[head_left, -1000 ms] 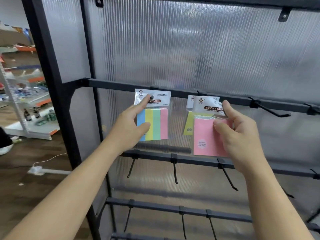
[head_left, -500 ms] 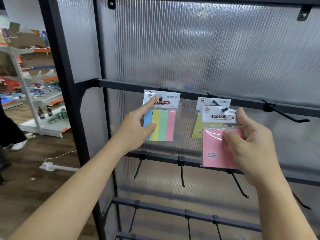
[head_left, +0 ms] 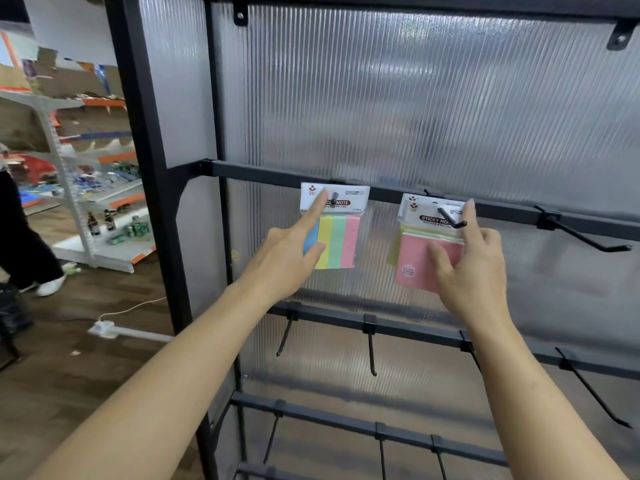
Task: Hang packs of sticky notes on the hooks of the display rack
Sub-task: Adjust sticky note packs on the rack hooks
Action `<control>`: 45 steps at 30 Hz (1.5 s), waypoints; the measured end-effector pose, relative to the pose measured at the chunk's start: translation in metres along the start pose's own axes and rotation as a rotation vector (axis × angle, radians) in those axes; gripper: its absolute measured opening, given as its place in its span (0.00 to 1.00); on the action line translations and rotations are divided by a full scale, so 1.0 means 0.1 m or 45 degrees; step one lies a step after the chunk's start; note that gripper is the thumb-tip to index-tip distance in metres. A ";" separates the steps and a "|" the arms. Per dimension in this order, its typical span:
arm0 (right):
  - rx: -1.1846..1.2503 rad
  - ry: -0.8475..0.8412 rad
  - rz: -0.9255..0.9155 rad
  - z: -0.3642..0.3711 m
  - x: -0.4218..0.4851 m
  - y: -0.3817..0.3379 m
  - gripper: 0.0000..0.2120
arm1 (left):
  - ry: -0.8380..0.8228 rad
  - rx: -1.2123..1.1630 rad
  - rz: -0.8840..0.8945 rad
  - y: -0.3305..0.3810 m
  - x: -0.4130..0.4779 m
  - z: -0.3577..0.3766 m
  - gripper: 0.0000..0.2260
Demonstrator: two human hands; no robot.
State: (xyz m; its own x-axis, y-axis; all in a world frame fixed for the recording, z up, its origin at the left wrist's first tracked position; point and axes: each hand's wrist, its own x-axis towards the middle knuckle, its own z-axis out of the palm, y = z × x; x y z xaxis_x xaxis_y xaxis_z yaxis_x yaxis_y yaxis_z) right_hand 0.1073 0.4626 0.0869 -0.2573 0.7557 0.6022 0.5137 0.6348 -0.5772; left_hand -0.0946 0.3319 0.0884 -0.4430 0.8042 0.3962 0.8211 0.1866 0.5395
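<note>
A pack of striped sticky notes (head_left: 341, 242) in blue, yellow, green and pink hangs on a hook (head_left: 334, 199) of the black display rack (head_left: 277, 176). My left hand (head_left: 291, 254) presses its header card with a straight index finger, the thumb resting on the pack's lower edge. To the right, a pink sticky note pack (head_left: 414, 261) hangs on a second hook (head_left: 452, 220), in front of a yellow pack. My right hand (head_left: 467, 268) touches the pink pack, index finger straight up beside the hook tip and thumb on the pack's front.
Bare hooks (head_left: 585, 239) jut out to the right on the same bar, and more hooks (head_left: 371, 348) hang from the lower bars. A ribbed translucent panel (head_left: 415, 116) backs the rack. At left are shop shelves (head_left: 100, 188), a person's legs (head_left: 24, 244) and a floor cable (head_left: 131, 332).
The pink pack slid back along its hook toward the bar. My right hand went from pinching the pack to an open touch with the index finger raised. My left hand stayed on the striped pack.
</note>
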 end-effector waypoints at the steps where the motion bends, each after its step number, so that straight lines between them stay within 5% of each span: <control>1: -0.017 0.017 0.006 0.00 -0.01 -0.01 0.35 | 0.000 0.068 0.009 0.00 0.00 -0.02 0.32; 6: -0.081 0.226 -0.011 0.02 -0.19 -0.05 0.34 | 0.028 0.306 0.045 -0.02 -0.10 -0.09 0.35; 10: 0.011 0.346 -0.227 0.11 -0.45 -0.16 0.20 | -0.016 0.331 0.056 -0.07 -0.27 -0.10 0.36; 18: 0.218 -0.103 -0.783 0.57 -0.81 -0.78 0.19 | 0.110 0.427 -0.059 -0.24 -1.08 -0.48 0.24; 24: 0.451 -0.414 -1.011 1.14 -1.19 -1.56 0.20 | 0.049 0.786 -0.526 -0.94 -1.73 -1.00 0.27; 31: 0.236 -0.955 -1.213 1.92 -1.76 -2.50 0.23 | -0.009 0.927 -0.967 -1.74 -2.56 -1.48 0.28; 45: 0.065 -1.195 -1.399 3.52 -2.88 -4.55 0.28 | 0.149 0.948 -1.358 -3.46 -3.63 -2.73 0.27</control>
State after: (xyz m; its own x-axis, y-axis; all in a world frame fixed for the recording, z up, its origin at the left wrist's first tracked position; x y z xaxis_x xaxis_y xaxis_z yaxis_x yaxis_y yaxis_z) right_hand -0.3400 0.0124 -0.0182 -0.9379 -0.2963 0.1805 -0.3172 0.9430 -0.1004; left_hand -0.3159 -0.1788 -0.0393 -0.9933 0.0202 0.1137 0.0320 0.9942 0.1029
